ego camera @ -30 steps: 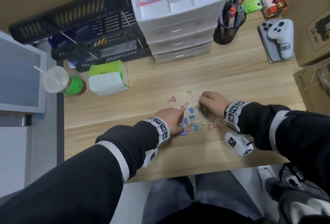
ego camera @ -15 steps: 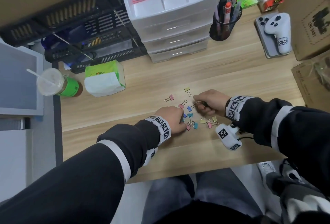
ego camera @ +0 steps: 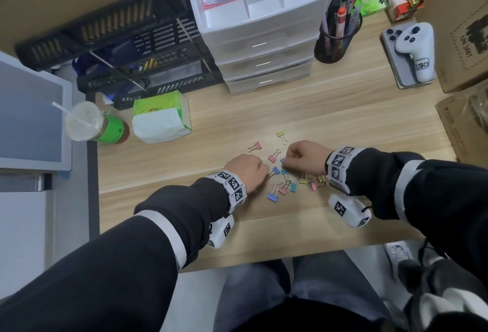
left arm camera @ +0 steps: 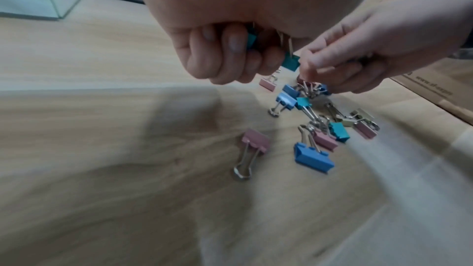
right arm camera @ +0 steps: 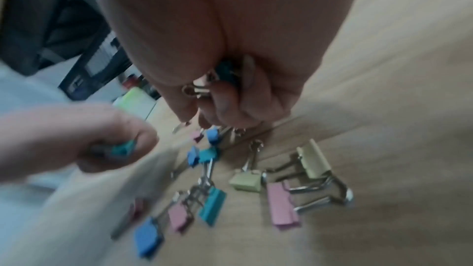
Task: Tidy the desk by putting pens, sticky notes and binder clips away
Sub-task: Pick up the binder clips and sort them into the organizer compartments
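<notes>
Several small coloured binder clips (ego camera: 284,185) lie scattered on the wooden desk (ego camera: 343,120) between my hands. My left hand (ego camera: 247,170) is curled into a fist that grips teal binder clips (left arm camera: 290,62), just above the desk at the pile's left edge. My right hand (ego camera: 303,156) hovers at the pile's far right, fingers curled round several clips (right arm camera: 204,86), its fingertips (left arm camera: 311,68) pointing down at a blue clip (right arm camera: 212,136). Pink (ego camera: 255,145) and yellow (ego camera: 281,135) clips lie apart, farther back.
A white drawer unit (ego camera: 264,41) with an open top tray stands at the back, a black mesh pen cup (ego camera: 335,41) to its right. A tissue pack (ego camera: 161,120) and a lidded drink (ego camera: 92,125) sit left; cardboard boxes (ego camera: 470,41) and a controller (ego camera: 416,48) right.
My right hand has shifted slightly toward the pile's middle and lowered its fingertips onto the clips. My left hand stays fisted at the pile's left edge; the head view has tilted a little.
</notes>
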A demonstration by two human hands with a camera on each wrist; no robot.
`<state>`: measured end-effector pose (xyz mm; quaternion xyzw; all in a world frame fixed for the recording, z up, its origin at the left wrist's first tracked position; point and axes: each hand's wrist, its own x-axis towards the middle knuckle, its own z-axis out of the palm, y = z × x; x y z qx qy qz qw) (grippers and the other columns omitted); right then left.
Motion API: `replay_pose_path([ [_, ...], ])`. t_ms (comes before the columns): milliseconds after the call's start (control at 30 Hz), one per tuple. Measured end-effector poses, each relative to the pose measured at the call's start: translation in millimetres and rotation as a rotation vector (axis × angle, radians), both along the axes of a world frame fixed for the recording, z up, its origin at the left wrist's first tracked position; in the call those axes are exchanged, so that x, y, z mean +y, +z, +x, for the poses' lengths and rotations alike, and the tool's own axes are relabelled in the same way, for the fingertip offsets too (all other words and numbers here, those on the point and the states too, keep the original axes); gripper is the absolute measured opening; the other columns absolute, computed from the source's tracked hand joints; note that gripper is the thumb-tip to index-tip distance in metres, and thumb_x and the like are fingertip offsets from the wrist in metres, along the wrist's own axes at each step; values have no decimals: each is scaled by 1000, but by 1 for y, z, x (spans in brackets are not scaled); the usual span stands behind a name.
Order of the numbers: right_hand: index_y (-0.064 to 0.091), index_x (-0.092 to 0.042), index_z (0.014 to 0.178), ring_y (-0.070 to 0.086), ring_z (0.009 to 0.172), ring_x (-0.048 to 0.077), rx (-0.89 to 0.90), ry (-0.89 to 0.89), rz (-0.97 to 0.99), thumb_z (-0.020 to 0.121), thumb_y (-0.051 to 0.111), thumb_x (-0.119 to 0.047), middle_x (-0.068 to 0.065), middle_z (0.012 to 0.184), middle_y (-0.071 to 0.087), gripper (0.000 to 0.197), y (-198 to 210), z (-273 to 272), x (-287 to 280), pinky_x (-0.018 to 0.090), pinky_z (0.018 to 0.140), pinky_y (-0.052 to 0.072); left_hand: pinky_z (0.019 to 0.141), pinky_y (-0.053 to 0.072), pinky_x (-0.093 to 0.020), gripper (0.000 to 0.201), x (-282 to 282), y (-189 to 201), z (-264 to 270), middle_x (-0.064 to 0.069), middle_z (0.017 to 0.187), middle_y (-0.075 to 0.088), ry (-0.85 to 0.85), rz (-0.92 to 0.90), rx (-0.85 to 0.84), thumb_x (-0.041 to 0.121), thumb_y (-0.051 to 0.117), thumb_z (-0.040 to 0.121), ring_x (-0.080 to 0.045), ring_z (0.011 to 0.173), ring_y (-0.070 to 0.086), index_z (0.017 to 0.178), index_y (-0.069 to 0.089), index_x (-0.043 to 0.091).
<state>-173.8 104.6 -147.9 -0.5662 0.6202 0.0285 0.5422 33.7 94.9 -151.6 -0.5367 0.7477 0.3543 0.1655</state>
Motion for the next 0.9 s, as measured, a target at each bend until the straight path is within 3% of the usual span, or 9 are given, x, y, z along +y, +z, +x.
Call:
replay_pose_path([
  [67,59,-20,81,63,75,18,182,173,-89,83,63,-49,0,82,68,30,1,8,2,32,70,52,72,53,-40,50,-1,-3,5,-10,72,69,14,49,30,43,34,92,-30,76,65,76,64,6],
  [200,54,-20,76,58,67,15,428,339,-165,82,58,-63,-2,76,60,44,-3,23,4,27,57,46,74,53,-39,62,3,-8,16,-9,70,71,69,114,86,65,45,84,-24,76,71,76,62,6],
  [367,48,-18,68,51,56,17,475,285,-155,85,60,-45,1,71,56,35,0,31,4,23,50,37,70,48,-34,36,6,-6,25,0,71,59,83,47,93,33,59,91,-24,71,55,63,42,18],
  [467,52,-16,68,54,58,20,391,169,-89,77,62,-47,3,70,59,34,2,28,2,24,53,41,70,45,-33,31,6,-7,28,1,77,58,66,29,62,26,59,91,-23,75,55,66,42,23],
  [567,57,-9,76,53,63,21,195,-30,-12,88,55,-46,6,73,60,40,9,20,-2,28,60,42,81,52,-36,12,5,-5,28,-4,94,67,37,61,28,21,56,94,-26,89,63,82,57,18],
  [633,54,-9,71,45,52,22,-10,-171,75,91,52,-33,7,62,52,32,15,14,-4,27,54,37,86,52,-37,17,2,-1,26,-7,102,69,15,80,6,18,50,96,-28,95,64,96,66,11],
  [700,51,-9,62,36,42,19,-155,-259,210,86,48,-21,10,53,48,27,21,7,-5,23,46,28,87,52,-36,25,-1,4,22,-8,103,72,-20,105,-13,14,46,97,-28,95,65,99,70,8],
  [800,53,-7,56,26,37,15,-350,-270,374,79,41,-16,16,52,54,27,26,2,-4,23,45,15,87,53,-35,30,-3,9,17,-6,102,74,-72,108,-37,14,44,97,-27,94,66,99,73,10],
  [900,58,-7,61,27,32,12,-449,-279,475,91,39,-19,10,54,58,37,29,5,-6,23,46,6,81,55,-37,30,-5,10,13,-7,96,74,-113,94,-64,24,48,97,-28,89,67,97,74,11],
])
